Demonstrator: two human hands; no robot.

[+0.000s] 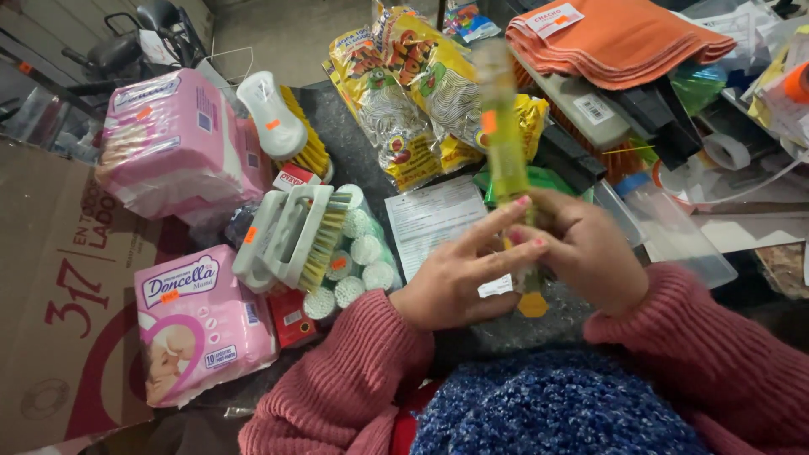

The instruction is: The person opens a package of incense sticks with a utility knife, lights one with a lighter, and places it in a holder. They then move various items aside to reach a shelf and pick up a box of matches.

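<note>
Both hands raised above the dark countertop (354,160), forearms in pink knit sleeves coming in from the lower edge. Right hand (590,248) is curled around the lower part of a slim yellow-green packet (503,126), back of the hand toward the camera, fingers closed tight on it. Left hand (463,274) sits beside it, palm turned inward, index and middle fingers stretched out straight so their tips touch the packet just left of the right hand's grip; these fingers lie against it, not wrapped round it. The packet stands nearly upright in view, long axis running from the hands away toward the far side of the counter, upper end blurred, small orange sticker partway up. Its lower end shows just under the hands. Behind it lie yellow printed bags (413,93). Left of the hands: white scrub brushes (295,232), a printed sheet of paper (434,219), pink soft packs (198,324). Folded orange cloths (624,38) top right.
</note>
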